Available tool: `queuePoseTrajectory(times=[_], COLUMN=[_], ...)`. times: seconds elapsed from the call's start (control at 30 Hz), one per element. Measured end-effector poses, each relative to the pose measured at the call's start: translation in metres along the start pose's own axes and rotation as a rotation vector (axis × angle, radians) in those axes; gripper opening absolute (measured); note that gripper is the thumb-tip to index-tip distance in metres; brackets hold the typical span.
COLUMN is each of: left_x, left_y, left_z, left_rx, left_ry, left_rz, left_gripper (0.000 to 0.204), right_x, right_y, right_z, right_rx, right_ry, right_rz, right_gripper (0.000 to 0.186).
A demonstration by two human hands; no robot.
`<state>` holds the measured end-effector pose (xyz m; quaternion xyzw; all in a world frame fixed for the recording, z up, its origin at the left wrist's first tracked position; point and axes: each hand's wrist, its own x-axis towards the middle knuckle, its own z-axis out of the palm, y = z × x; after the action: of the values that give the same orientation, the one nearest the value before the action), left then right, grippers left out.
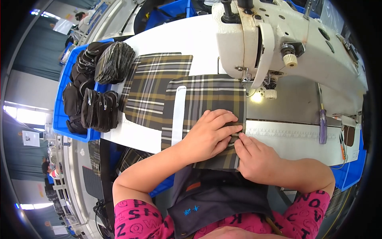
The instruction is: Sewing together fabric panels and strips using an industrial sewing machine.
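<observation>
A plaid fabric panel (213, 93) in dark grey, olive and white lies on the white sewing table, its right edge running to the needle area (245, 77) of a white sewing machine (238, 44). A narrow white strip (179, 113) rests on the panel's left part. My left hand (213, 133) presses flat on the cloth, fingers stretched toward its right edge. Beside those fingertips, my right hand (256, 157) pinches the panel's right edge between thumb and fingers. Another plaid panel (149, 85) lies partly beneath, to the left.
A blue bin (59, 103) at the left holds several dark zippered pouches (99, 109) and a plaid bundle (115, 61). To the right lie a ruler scale (294, 133), a purple-handled screwdriver (322, 125) and an orange-and-black tool (342, 147). Another blue bin (352, 171) stands below the table's right edge.
</observation>
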<state>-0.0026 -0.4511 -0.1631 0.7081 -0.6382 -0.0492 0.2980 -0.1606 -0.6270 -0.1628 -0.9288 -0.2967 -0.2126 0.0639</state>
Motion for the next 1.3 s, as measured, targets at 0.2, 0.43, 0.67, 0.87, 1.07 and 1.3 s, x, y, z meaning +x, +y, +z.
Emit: queuePoseTrajectory(times=[0.2,0.43,0.67,0.87,1.07,1.3], left_x=[0.011,0.026,0.040,0.053,0.065,0.070], left_y=[-0.014,-0.033,-0.050,-0.065,-0.076,-0.080], left_z=[-0.002,-0.002,-0.004,-0.006,-0.010,-0.014], left_rx=[-0.017,-0.012,-0.004,0.009,0.043,0.259], left_ry=[0.027,0.061,0.092,0.091,0.113,0.089], left_rz=[-0.003,0.020,0.044,0.051,0.047,0.107], left_gripper=[0.042,0.038,0.034,0.032,0.026,0.027], right_x=[0.004,0.004,0.007,0.010,0.015,0.015], right_y=[0.007,0.013,0.025,0.035,0.044,0.046], right_z=[-0.007,0.002,0.004,0.003,0.005,0.007], right_rx=[0.107,0.105,0.096,0.079,0.024,0.042], right_ry=[-0.090,-0.052,-0.055,-0.090,-0.080,0.011], right_rz=[0.050,0.156,0.235,0.293,0.335,0.399], right_gripper=[0.026,0.030,0.032,0.040,0.046,0.045])
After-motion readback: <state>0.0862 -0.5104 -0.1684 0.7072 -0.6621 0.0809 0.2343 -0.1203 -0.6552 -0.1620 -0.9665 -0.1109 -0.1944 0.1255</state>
